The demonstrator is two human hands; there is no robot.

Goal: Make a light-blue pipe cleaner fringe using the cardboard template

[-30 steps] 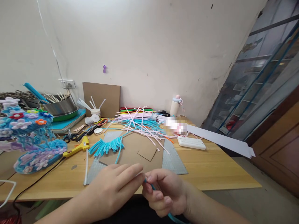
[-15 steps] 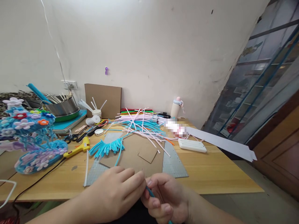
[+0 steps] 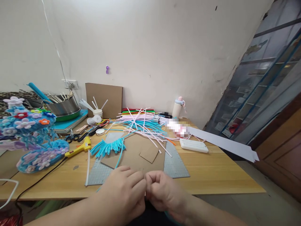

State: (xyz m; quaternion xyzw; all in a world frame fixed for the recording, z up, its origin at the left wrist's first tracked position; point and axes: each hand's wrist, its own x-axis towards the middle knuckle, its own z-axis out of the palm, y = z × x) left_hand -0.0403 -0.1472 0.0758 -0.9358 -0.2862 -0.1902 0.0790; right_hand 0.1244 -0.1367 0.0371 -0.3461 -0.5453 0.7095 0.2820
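Note:
My left hand [image 3: 127, 191] and my right hand [image 3: 164, 193] meet fingertip to fingertip at the table's front edge, both closed in a pinch. They are on a blue pipe cleaner [image 3: 169, 216], mostly hidden by the fingers; a bit of blue shows below my right hand and another left of my left hand. Beyond the left hand lies a looped row of bright blue pipe cleaners [image 3: 108, 147], with a long tail bending toward me. It rests over a cardboard sheet [image 3: 134, 153] and a grey cutting mat [image 3: 175, 161].
A yellow glue gun [image 3: 80, 148] lies left, beside a blue flower-covered craft piece [image 3: 42, 157]. Loose pink and blue pipe cleaners [image 3: 143, 125] pile up at the back. Scissors [image 3: 71, 137], a white box [image 3: 194, 145], a bottle [image 3: 177, 107] and white strips [image 3: 221, 142] lie around.
My right hand's fingers have curled in and turned over, hiding the blue pipe cleaner seen across them before. The hands stay together; the looped row has not moved.

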